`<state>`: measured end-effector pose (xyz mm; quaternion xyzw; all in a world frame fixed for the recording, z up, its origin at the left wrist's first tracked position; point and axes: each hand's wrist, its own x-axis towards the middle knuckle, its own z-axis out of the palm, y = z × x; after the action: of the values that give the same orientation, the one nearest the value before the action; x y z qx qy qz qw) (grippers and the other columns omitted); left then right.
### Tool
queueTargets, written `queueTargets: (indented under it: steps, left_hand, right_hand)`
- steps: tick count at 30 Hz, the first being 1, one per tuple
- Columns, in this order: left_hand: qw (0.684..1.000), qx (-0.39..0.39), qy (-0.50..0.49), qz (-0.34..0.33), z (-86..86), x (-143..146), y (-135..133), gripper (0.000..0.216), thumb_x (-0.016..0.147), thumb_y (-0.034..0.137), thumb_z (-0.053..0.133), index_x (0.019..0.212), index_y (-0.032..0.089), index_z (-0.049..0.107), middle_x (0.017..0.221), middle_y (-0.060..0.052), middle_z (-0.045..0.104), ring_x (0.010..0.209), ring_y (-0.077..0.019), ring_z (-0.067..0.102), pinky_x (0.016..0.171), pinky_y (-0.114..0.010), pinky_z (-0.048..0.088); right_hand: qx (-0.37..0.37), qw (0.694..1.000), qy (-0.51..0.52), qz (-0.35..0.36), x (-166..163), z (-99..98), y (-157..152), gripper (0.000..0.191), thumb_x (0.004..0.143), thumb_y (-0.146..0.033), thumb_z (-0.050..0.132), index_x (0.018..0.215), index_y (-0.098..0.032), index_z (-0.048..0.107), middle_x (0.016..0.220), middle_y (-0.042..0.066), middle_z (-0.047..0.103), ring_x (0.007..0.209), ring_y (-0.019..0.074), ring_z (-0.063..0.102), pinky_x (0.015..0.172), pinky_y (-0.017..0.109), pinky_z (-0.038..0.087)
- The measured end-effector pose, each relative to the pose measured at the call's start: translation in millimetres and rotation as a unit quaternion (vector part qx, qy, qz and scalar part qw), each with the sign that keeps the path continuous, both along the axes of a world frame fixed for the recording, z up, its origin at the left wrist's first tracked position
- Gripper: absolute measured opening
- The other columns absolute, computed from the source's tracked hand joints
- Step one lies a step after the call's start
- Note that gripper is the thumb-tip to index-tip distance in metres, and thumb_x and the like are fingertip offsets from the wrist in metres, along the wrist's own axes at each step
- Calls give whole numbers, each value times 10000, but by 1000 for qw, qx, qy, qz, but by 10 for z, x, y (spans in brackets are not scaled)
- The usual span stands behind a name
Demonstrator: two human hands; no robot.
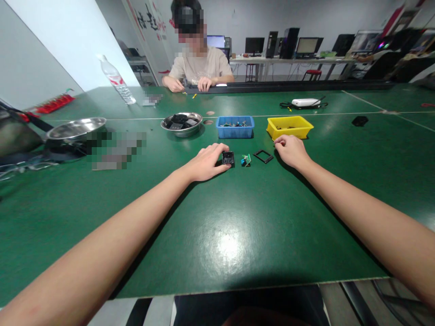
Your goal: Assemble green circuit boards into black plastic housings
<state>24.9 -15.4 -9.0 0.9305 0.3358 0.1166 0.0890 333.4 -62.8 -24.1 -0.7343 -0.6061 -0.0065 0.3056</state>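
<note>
My left hand [207, 160] rests on the green table [217, 226], its fingertips and thumb closed on a small black square housing [228, 158]. Just right of that lies a small green circuit board with blue parts [246, 160], then a thin black square frame [263, 156]. My right hand [290, 150] sits beside the frame, fingers curled with the tips pinched together near the table; I cannot make out anything in them. It is just in front of the yellow bin [288, 127].
A steel bowl of black parts [181, 124], a blue bin [235, 127] and the yellow bin stand in a row behind my hands. A second steel bowl [75, 129] and a water bottle [117, 81] are at the left. Another person [199, 63] works across the table.
</note>
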Motion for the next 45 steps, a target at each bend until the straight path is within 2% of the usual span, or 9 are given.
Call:
queueTargets:
  steps: [3,6,12,18,23,27,31,34,45]
  left_hand:
    - [1000,0,0,1,-4,0,-1,514,921,557,483,1285,193,481,1263,-167,601,1156,-360,576,1011,-542,445]
    - [1000,-2,1,2,1,0,-5,513,924,551,484,1293,195,479,1266,-165,601,1154,-356,576,1008,-532,444]
    - [1000,-3,-7,2,4,-1,-4,494,924,550,502,1286,214,482,1276,-147,600,1164,-345,568,1010,-516,437]
    - [1000,-7,-8,3,-2,-7,-2,508,920,559,498,1282,204,481,1264,-149,598,1150,-345,568,1011,-522,433]
    - [1000,-5,-13,-1,6,-5,-5,482,921,547,513,1267,213,486,1252,-140,606,1141,-336,574,998,-511,443]
    - [1000,-4,-14,0,11,1,-13,485,917,542,514,1265,206,491,1252,-147,605,1143,-347,577,1002,-525,446]
    - [1000,-3,-4,4,19,9,-24,506,917,539,505,1281,188,491,1238,-159,602,1156,-357,580,1011,-529,446]
    - [1000,-1,2,3,19,8,-21,504,922,534,500,1288,188,496,1242,-159,601,1159,-353,577,1018,-528,446]
    - [1000,0,10,-4,15,-2,-5,478,942,566,484,1236,197,557,1282,-163,593,1191,-357,563,1040,-537,446]
  right_hand:
    - [40,999,-25,23,-48,-20,-6,240,881,-208,560,977,-175,778,1044,164,728,1086,343,645,963,484,493]
    - [69,992,-37,101,-142,-1,-52,198,901,-253,574,942,-187,756,1050,154,699,1077,334,625,966,488,479]
    - [21,974,-64,217,-349,8,-153,165,855,-178,602,940,-197,742,1061,120,682,1052,293,618,944,444,465]
    - [-9,978,-57,199,-294,-30,-110,196,842,-114,582,903,-202,747,1007,118,689,1024,300,628,929,458,483]
    - [59,976,-36,207,-302,14,-143,164,831,-124,603,897,-211,725,1003,108,696,1010,298,635,924,451,486]
    - [88,959,-14,268,-483,49,-259,248,880,-193,620,1113,-197,707,1067,112,703,1008,278,652,953,425,499]
    - [55,943,-18,327,-609,18,-314,392,907,-239,634,1292,-167,652,1224,149,693,1119,290,648,1016,429,497]
    - [18,937,-48,346,-594,-10,-288,376,901,-215,631,1272,-166,663,1208,144,709,1136,294,637,1040,448,481]
    - [-7,942,-46,333,-521,17,-245,271,882,-214,638,1145,-184,698,952,75,691,866,225,621,848,348,477]
